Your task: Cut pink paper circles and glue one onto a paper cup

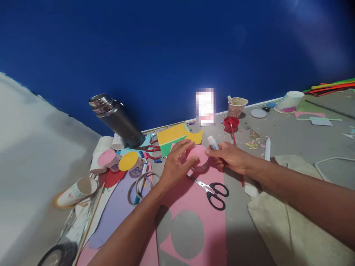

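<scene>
A pink paper circle (197,152) lies over the end of a small patterned paper cup (200,167). My left hand (180,159) is closed around its left side, thumb resting on the circle and fingers behind. A white glue stick (213,142) is held in my right hand (229,157), whose thumb and forefinger reach the circle's right edge. Just below the cup, black-handled scissors (213,192) lie on a pink paper sheet (213,229) with a round hole cut from it.
A dark steel flask (122,123) leans at back left, near cups topped with a yellow disc (128,161) and a pink disc (106,158). Tape rings (131,192) lie left of my left forearm. Behind stand a red paint pot (231,125) and a patterned cup (237,107). A cloth (277,207) lies right.
</scene>
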`<state>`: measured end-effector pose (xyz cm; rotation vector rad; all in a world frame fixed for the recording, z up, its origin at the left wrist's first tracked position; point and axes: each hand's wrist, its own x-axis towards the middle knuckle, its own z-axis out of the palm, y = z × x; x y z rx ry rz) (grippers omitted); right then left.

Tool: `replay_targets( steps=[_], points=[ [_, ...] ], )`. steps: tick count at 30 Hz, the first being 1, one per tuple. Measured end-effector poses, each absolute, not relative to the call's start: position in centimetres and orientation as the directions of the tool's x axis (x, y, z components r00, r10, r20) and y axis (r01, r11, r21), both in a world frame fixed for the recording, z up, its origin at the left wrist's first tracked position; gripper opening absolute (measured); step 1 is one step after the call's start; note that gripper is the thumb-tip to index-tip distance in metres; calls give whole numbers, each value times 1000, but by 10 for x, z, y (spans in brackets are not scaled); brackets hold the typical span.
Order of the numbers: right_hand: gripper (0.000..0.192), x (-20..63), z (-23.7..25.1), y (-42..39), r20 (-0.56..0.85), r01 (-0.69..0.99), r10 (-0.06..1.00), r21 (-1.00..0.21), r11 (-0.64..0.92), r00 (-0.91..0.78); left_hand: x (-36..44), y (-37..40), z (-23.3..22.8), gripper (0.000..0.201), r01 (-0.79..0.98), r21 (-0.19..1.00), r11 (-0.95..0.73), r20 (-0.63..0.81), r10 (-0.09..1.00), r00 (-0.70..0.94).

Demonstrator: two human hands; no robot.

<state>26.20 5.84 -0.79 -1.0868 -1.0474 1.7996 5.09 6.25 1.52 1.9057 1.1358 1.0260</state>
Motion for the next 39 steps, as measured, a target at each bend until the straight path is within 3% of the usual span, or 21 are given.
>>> replay_targets(
  steps=[7,11,14,16,19,22,31,39],
  points=[
    [45,262,-8,58,-279,-153,907,-928,-339,-315,52,62,8,34,411,798,-440,302,883,359],
    [32,260,-2,56,-245,-98,947,-958,-269,-205,52,62,7,34,411,812,-414,278,894,351],
    [24,259,6,54,-133,-15,991,-991,-133,-27,52,62,5,35,404,825,-394,263,902,341],
    [23,260,9,52,3,146,1000,-989,-1,24,52,61,4,35,402,828,-391,262,904,338],
    [14,259,8,48,146,366,985,-915,171,-94,51,61,1,39,426,809,-405,279,903,327],
    [15,258,4,47,164,429,968,-873,231,-189,50,61,0,41,469,773,-428,300,897,324],
    [35,258,-2,44,190,487,965,-835,257,-183,49,59,-3,44,568,688,-453,339,891,300],
    [35,259,-2,45,157,489,967,-839,239,-202,48,57,-7,46,635,587,-501,361,865,349]
  ],
)
